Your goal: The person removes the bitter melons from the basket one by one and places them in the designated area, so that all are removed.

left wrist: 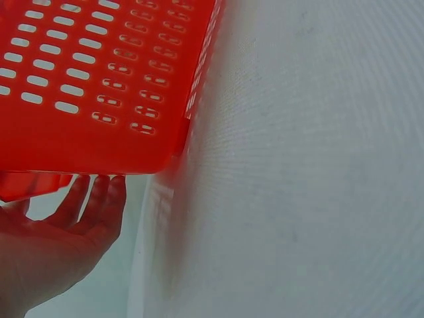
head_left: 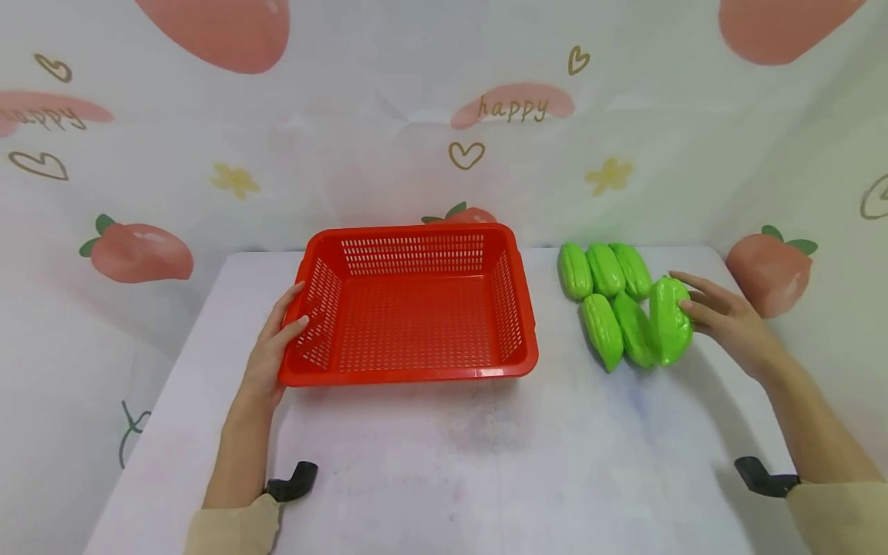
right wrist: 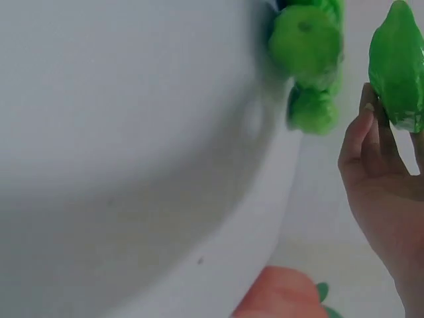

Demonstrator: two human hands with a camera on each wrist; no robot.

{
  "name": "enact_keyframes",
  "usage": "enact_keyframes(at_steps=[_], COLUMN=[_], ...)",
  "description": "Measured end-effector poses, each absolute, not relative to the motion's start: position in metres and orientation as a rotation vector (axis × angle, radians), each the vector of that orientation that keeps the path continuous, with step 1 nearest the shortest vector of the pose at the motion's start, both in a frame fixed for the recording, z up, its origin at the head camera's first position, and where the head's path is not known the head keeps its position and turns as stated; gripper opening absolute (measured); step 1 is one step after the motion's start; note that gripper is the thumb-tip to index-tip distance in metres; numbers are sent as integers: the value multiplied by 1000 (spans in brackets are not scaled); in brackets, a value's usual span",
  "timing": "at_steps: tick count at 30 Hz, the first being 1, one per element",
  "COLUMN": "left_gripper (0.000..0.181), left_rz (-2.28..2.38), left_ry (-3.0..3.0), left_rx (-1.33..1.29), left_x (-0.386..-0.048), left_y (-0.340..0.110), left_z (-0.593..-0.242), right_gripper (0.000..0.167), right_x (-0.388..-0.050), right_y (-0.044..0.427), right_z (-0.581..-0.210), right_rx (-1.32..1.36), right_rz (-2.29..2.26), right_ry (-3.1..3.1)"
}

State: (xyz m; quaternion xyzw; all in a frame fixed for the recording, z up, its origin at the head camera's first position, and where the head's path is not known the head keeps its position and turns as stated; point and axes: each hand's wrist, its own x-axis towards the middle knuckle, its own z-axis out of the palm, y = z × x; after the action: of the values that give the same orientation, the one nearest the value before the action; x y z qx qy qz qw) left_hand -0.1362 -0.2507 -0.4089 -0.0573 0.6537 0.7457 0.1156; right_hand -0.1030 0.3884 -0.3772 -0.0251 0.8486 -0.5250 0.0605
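A red plastic basket [head_left: 409, 377] with slotted walls and a bare floor stands left of the table's middle. My left hand [head_left: 267, 358] grips its left rim, thumb over the edge; in the left wrist view the fingers [left wrist: 99, 205] reach under the rim. On the right, my right hand [head_left: 735, 327] pinches a glossy green ribbed, elongated fruit or vegetable [head_left: 670, 322] between thumb and fingers. In the right wrist view that green piece [right wrist: 399, 69] is above the tabletop, apart from the others. Several similar green pieces [head_left: 602, 331] lie in two rows just left of it.
The white table [head_left: 444, 478] extends in front of the basket and between it and the green pieces. A printed backdrop [head_left: 388, 146] with fruit and hearts rises behind the table and along both sides. Dark wrist straps [head_left: 294, 482] sit on both forearms.
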Motion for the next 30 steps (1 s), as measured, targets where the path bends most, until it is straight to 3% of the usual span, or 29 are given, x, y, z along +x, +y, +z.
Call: enact_keyframes(at_steps=[10,30], left_gripper=[56,56], left_rz=[2194,2200], left_ry=[1921,1920], left_rx=[-155,-142], left_x=[-134,-135], left_y=[-252,-252], left_z=[-411,-413], right_gripper=[50,53], right_x=[-99,-109], right_y=[414,419], right_z=[-396,-421], right_rx=[82,110], right_rz=[-1497,-1430], right_ry=[2592,2483])
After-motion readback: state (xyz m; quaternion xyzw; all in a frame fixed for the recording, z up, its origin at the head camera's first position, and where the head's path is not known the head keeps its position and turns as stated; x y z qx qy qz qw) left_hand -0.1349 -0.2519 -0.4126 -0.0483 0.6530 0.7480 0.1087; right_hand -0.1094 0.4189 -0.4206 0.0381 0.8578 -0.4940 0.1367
